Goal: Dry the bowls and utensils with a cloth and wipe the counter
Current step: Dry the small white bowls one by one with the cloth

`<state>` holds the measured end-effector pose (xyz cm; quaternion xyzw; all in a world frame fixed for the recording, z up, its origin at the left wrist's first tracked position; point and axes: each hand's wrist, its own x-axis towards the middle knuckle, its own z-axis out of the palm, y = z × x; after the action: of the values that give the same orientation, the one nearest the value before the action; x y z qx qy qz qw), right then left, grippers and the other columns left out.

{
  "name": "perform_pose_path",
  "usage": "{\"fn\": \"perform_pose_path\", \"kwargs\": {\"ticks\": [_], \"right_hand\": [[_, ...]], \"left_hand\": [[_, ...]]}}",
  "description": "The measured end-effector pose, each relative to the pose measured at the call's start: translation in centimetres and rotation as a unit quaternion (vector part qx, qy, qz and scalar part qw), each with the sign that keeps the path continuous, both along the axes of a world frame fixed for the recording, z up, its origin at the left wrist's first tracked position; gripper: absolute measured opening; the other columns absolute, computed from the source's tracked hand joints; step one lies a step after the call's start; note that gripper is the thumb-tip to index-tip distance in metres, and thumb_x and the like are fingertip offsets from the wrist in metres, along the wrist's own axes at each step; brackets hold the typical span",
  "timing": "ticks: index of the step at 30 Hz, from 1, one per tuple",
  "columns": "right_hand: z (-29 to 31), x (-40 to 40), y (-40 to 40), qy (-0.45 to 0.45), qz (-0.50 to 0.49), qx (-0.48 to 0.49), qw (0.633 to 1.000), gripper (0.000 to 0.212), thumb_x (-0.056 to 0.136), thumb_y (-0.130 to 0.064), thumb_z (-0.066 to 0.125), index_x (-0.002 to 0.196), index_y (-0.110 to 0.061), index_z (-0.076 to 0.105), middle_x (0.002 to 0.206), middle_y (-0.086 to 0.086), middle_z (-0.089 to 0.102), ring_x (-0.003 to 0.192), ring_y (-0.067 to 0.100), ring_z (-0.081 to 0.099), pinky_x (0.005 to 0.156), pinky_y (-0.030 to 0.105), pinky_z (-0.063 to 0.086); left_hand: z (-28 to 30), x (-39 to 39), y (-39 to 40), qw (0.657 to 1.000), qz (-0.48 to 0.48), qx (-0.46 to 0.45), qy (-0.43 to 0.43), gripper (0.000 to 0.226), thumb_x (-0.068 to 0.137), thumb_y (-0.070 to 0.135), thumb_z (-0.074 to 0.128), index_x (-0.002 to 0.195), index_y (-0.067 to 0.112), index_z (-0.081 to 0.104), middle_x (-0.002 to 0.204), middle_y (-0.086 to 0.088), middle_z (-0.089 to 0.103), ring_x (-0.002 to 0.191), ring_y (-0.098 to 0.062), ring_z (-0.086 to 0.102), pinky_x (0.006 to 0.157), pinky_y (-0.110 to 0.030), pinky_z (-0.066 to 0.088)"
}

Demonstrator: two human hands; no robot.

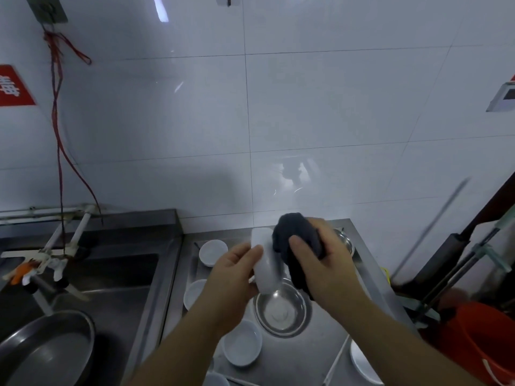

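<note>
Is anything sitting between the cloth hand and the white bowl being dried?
Nothing visible. The right hand presses the dark cloth straight against the white bowl, which the left hand holds tilted above the metal bowl.

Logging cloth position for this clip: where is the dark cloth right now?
In the head view, right of centre: the dark cloth is held in the right hand, pressed against the white bowl, above the steel bowl.
</note>
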<state>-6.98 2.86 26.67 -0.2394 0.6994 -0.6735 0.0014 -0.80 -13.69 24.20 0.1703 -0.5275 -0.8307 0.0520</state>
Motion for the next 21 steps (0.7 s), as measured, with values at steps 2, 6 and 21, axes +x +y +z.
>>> {"fn": "perform_pose_path", "kwargs": {"ticks": [2,6,21], "right_hand": [[-0.7,0.0,-0.2,0.138,0.008,0.107,0.985,0.024,0.091,-0.043,0.064,0.115,-0.042,0.066,0.109,-0.021,0.063,0.104,0.010,0.063,0.087,0.027,0.054],[-1.7,-0.4,-0.2,0.204,0.053,0.138,0.968,0.040,0.093,-0.033,0.063,0.133,-0.031,0.065,0.145,-0.019,0.054,0.140,0.019,0.050,0.114,0.038,0.042],[0.9,-2.4,-2.0,-0.398,0.041,-0.183,0.898,0.034,0.091,-0.049,0.066,0.090,-0.016,0.076,0.081,0.008,0.070,0.074,0.023,0.070,0.066,0.035,0.060]], "left_hand": [[0.5,0.4,0.5,0.997,-0.076,-0.014,0.030,0.038,0.091,0.040,0.080,0.122,0.019,0.076,0.120,-0.019,0.076,0.108,-0.034,0.077,0.083,-0.043,0.064],[0.9,1.1,1.1,0.990,-0.135,-0.002,0.040,0.038,0.088,0.036,0.075,0.125,0.028,0.077,0.127,-0.016,0.075,0.119,-0.035,0.073,0.093,-0.045,0.062],[1.0,1.9,1.3,0.986,-0.113,-0.049,0.112,0.036,0.097,0.035,0.068,0.129,0.019,0.072,0.124,-0.015,0.075,0.115,-0.029,0.072,0.094,-0.036,0.059]]}}
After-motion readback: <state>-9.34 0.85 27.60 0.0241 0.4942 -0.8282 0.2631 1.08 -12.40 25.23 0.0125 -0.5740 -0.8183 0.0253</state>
